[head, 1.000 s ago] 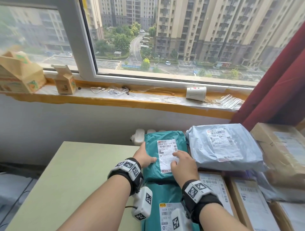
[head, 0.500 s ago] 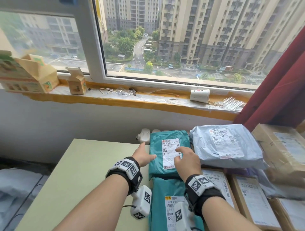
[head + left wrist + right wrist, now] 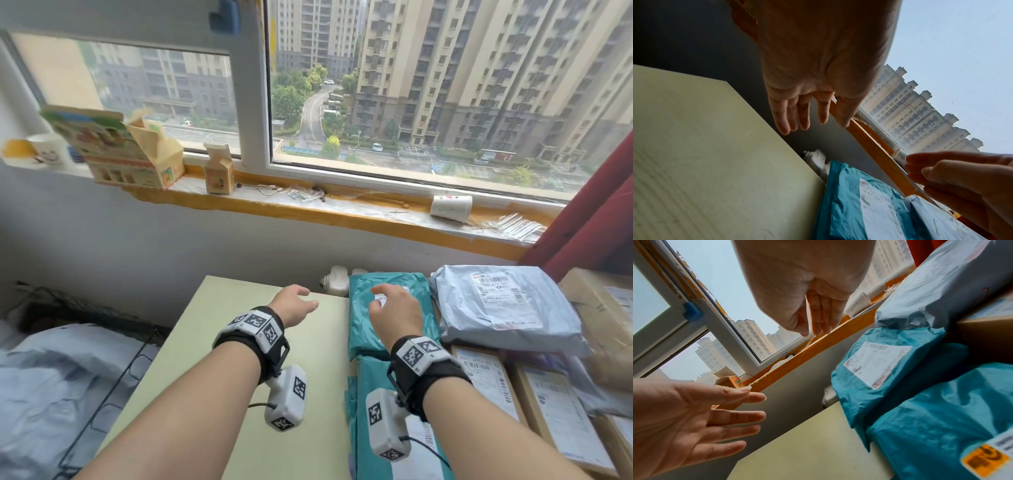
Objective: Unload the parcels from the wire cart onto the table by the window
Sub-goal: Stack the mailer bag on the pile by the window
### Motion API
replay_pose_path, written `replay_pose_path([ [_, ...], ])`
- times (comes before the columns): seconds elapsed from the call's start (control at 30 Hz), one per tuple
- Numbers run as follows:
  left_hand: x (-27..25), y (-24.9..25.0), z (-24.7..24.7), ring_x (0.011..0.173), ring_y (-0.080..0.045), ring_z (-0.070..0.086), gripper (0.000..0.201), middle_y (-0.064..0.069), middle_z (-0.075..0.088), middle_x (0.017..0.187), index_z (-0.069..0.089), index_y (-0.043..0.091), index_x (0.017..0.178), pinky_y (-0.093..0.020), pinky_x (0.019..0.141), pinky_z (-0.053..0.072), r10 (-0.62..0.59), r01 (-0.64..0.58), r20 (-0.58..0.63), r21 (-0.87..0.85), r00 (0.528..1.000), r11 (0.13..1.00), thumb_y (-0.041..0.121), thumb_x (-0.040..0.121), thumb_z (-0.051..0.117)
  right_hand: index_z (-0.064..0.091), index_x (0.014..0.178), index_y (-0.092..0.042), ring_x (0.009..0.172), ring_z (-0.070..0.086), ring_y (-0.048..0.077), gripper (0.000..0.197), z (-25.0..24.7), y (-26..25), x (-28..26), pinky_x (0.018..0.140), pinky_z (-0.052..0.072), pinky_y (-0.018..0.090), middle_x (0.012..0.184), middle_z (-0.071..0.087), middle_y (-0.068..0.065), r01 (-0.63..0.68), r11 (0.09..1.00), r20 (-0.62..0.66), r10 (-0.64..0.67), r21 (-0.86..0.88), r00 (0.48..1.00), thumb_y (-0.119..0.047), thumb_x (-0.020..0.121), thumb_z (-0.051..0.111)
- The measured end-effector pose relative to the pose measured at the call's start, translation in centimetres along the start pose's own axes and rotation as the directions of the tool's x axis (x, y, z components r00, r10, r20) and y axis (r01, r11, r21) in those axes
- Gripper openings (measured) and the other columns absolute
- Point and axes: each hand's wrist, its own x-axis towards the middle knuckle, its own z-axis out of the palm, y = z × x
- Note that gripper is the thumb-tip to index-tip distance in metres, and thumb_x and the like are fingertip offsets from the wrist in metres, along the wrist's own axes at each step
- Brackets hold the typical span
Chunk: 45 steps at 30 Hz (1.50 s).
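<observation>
Both-handed, left hand (image 3: 295, 305) and right hand (image 3: 397, 313) slack-fingered, holding nothing.

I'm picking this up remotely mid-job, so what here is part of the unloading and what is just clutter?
Part of the job:
- teal parcel, under the right hand
- grey parcel
- cardboard boxes
- table
- wire cart, a grey bag inside
- left hand, open, holding nothing

Just lying about, on the window sill:
- paper cup on its side
- open cartons
</observation>
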Motion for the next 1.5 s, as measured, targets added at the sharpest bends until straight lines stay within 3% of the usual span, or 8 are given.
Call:
replay_pose_path([
  [0.1, -1.2, -0.6, -1.9, 0.073, -0.021, 0.056, 0.041, -0.013, 0.062, 0.120, 0.052, 0.009, 0.130, -0.035, 0.092, 0.048, -0.004, 0.003, -0.024, -0.031, 1.000, 1.000, 0.024, 0.093, 0.059, 0.063, 0.120, -0.015, 0.117, 0.053, 0.023, 0.033, 0.2, -2.0, -0.3, 0.097, 0.037, 0.029, 0.128, 0.059, 0.006, 0.031, 1.000, 0.002, -0.031, -0.004, 1.000, -0.013, 0.090, 0.049],
  [0.27, -3.4, -2.6, -5.9, 0.117, -0.038, 0.054, 0.037, -0.015, 0.061, 0.124, 0.055, 0.007, 0.128, -0.037, 0.095, 0.047, -0.023, 0.020, -0.061, -0.054, 0.998, 0.998, 0.023, 0.094, 0.057, 0.064, 0.118, -0.017, 0.113, 0.055, 0.025, 0.031, 1.7, -6.0, -1.2, 0.096, 0.039, 0.032, 0.124, 0.060, 0.007, 0.086, 0.996, 0.006, -0.086, 0.009, 0.996, -0.015, 0.090, 0.049],
  [0.5, -6.3, -7.0, -12.1, 0.099, -0.027, 0.058, 0.035, -0.010, 0.061, 0.124, 0.058, 0.011, 0.126, -0.029, 0.086, 0.047, -0.061, 0.051, -0.166, -0.065, 0.984, 0.997, 0.025, 0.094, 0.055, 0.067, 0.114, -0.017, 0.111, 0.057, 0.024, 0.031, 5.2, -12.3, -3.3, 0.096, 0.040, 0.030, 0.121, 0.063, 0.004, 0.182, 0.983, 0.029, -0.183, 0.027, 0.983, -0.014, 0.089, 0.049],
  [0.87, -13.9, -19.6, -23.4, 0.113, -0.021, 0.059, 0.028, -0.004, 0.064, 0.121, 0.064, 0.007, 0.117, -0.031, 0.099, 0.046, -0.158, 0.122, -0.346, -0.124, 0.925, 0.985, 0.020, 0.093, 0.057, 0.067, 0.114, -0.018, 0.108, 0.060, 0.022, 0.033, 14.5, -23.2, -9.5, 0.093, 0.045, 0.029, 0.116, 0.067, 0.002, 0.322, 0.943, 0.195, -0.333, 0.083, 0.923, -0.013, 0.088, 0.048],
  [0.93, -15.7, -22.5, -25.6, 0.107, -0.021, 0.059, 0.027, -0.001, 0.062, 0.109, 0.064, 0.010, 0.117, -0.031, 0.095, 0.047, -0.209, 0.160, -0.367, -0.158, 0.906, 0.974, 0.020, 0.093, 0.056, 0.067, 0.114, -0.017, 0.107, 0.061, 0.023, 0.032, 16.8, -25.5, -11.1, 0.092, 0.045, 0.029, 0.114, 0.068, 0.003, 0.356, 0.930, 0.237, -0.368, 0.094, 0.899, -0.013, 0.088, 0.049],
  [1.07, -19.3, -28.2, -29.6, 0.075, -0.019, 0.043, 0.009, -0.008, 0.047, 0.081, 0.053, 0.021, 0.086, -0.025, 0.058, 0.036, -0.277, 0.213, -0.408, -0.194, 0.870, 0.958, 0.013, 0.092, 0.052, 0.066, 0.116, -0.017, 0.104, 0.063, 0.024, 0.031, 21.6, -29.7, -14.4, 0.092, 0.048, 0.030, 0.113, 0.069, 0.003, 0.395, 0.910, 0.307, -0.415, 0.126, 0.857, -0.015, 0.090, 0.049],
  [1.33, -25.1, -39.7, -34.8, 0.076, -0.015, 0.047, 0.007, -0.005, 0.051, 0.081, 0.057, 0.019, 0.090, -0.022, 0.066, 0.037, -0.442, 0.323, -0.479, -0.314, 0.758, 0.893, 0.013, 0.091, 0.057, 0.067, 0.112, -0.022, 0.102, 0.063, 0.025, 0.030, 30.1, -35.9, -20.3, 0.091, 0.048, 0.030, 0.111, 0.070, 0.004, 0.438, 0.890, 0.434, -0.446, 0.126, 0.782, -0.018, 0.089, 0.049],
  [1.5, -26.6, -44.7, -36.0, 0.055, -0.013, 0.042, 0.014, -0.001, 0.048, 0.065, 0.056, 0.017, 0.079, -0.019, 0.049, 0.033, -0.532, 0.373, -0.475, -0.391, 0.701, 0.841, 0.009, 0.090, 0.054, 0.066, 0.114, -0.021, 0.098, 0.064, 0.024, 0.030, 33.9, -38.3, -22.9, 0.089, 0.049, 0.030, 0.110, 0.069, 0.004, 0.450, 0.885, 0.487, -0.447, 0.119, 0.750, -0.020, 0.089, 0.048],
])
